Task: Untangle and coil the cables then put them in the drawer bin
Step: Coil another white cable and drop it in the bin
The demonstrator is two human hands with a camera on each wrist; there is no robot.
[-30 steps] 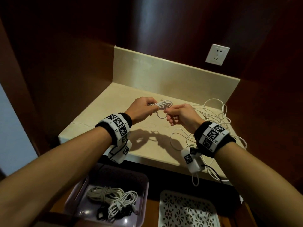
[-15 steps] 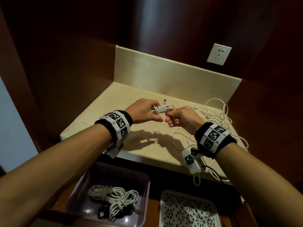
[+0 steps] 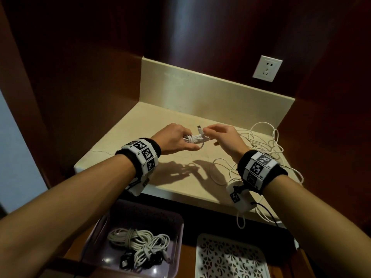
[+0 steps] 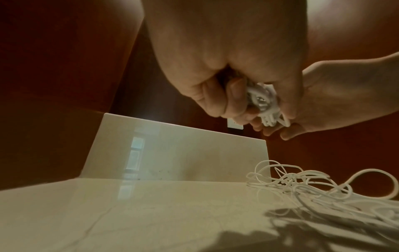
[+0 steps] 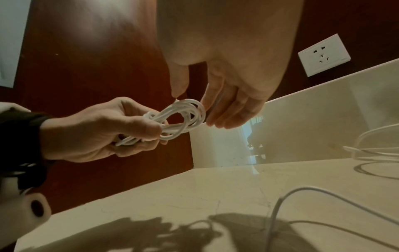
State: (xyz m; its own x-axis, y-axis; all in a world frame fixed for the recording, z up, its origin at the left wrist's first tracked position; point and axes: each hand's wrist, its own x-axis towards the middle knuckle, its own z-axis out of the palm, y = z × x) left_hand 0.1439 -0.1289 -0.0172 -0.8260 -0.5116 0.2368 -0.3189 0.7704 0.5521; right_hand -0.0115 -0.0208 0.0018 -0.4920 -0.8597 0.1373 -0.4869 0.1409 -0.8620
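counter: loose white tangled cables (image 3: pixel 265 145) lie on right part of beige stone countertop (image 3: pixel 140 135)
below: purple plastic drawer bin (image 3: pixel 172 219) holds coiled cables (image 3: pixel 138 245), left of white lattice tray (image 3: pixel 230 257)

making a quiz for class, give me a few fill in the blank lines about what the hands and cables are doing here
1. The coiled white cable is gripped by the ____ hand.
2. The right hand touches the coil's ____ end.
3. The loose cables lie tangled on the ____.
4. Finished coils lie in the ____ bin.

Missing words: left; connector; countertop; purple
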